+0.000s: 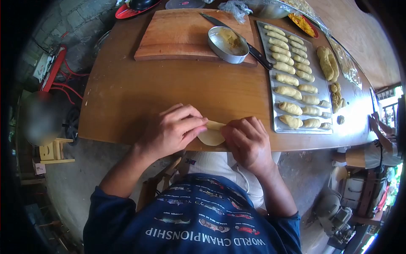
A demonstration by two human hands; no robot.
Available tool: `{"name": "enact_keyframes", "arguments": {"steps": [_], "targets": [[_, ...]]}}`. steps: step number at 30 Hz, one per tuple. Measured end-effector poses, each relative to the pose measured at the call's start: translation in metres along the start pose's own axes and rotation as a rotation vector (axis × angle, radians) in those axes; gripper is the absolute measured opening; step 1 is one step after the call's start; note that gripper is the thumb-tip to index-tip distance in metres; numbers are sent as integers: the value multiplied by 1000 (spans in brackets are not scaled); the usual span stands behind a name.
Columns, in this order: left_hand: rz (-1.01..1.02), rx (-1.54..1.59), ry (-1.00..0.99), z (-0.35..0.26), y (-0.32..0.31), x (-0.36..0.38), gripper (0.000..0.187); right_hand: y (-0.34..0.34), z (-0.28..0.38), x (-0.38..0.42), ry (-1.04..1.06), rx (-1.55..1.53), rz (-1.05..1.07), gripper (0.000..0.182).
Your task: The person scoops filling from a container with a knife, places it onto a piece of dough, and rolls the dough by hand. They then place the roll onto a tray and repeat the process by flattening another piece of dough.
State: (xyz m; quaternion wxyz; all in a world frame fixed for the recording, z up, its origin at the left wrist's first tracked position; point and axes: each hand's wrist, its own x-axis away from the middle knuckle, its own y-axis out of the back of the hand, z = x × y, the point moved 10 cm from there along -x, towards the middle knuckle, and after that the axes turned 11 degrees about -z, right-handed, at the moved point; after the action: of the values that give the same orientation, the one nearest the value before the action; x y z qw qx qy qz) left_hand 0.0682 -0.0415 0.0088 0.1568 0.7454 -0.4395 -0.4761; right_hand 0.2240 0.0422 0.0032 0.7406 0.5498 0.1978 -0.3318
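Observation:
A flat, pale yellow piece of dough (pixel 211 137) lies at the table's near edge, its far side looking folded or rolled over. My left hand (pixel 179 127) pinches its left end between thumb and fingers. At the right end, my right hand (pixel 248 139) has its fingers closed on the same dough; the fingertips are partly hidden. To the right, a metal tray (pixel 302 129) holds rows of shaped dough rolls (pixel 287 91).
A wooden cutting board (pixel 177 34) stands at the back, bearing a knife (pixel 258 55) and a round metal tin (pixel 228 44) with yellowish filling. Right of the tray lie larger dough pieces (pixel 327 63). A red plate of orange food (pixel 302 24) sits behind. Another person (pixel 376 144) is at far right.

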Motion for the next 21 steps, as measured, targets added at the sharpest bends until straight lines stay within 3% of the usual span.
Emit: {"name": "enact_keyframes", "arguments": {"steps": [3,5,9,18,21], "targets": [[54,19,54,4,-6,-6,13,-4,-6,-9,-99,-2,28,26],[63,83,203,16,-10,-8,21,-9,-7,-13,-127,11,80,25],[180,35,162,16,-15,-4,26,-13,-12,-13,-171,-47,125,26],[235,35,205,14,-18,-4,19,-18,-14,-10,-176,-80,118,20],[255,-6,117,10,-22,-4,22,-19,-16,-11,-167,-90,131,23]]}}
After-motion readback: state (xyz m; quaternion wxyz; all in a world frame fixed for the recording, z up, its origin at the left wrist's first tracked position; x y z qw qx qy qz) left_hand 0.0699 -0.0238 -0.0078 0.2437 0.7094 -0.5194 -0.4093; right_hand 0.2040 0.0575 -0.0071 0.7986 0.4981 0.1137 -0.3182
